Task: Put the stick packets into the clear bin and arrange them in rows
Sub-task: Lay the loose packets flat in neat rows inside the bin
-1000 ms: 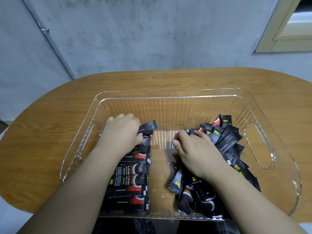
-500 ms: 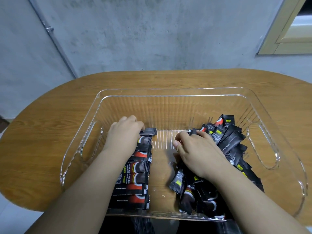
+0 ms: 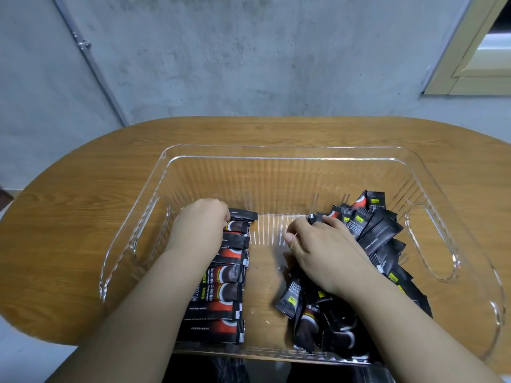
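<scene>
The left hand (image 3: pixel 200 225) and its forearm cover the left ends of the row (image 3: pixel 224 288), so its fingertips cannot be seen. The right hand (image 3: pixel 326 252) hides the middle of the pile (image 3: pixel 378 236) and its own fingertips. The counter (image 3: pixel 69 244) is cut off at both sides. Small print on the packets is unreadable.
</scene>
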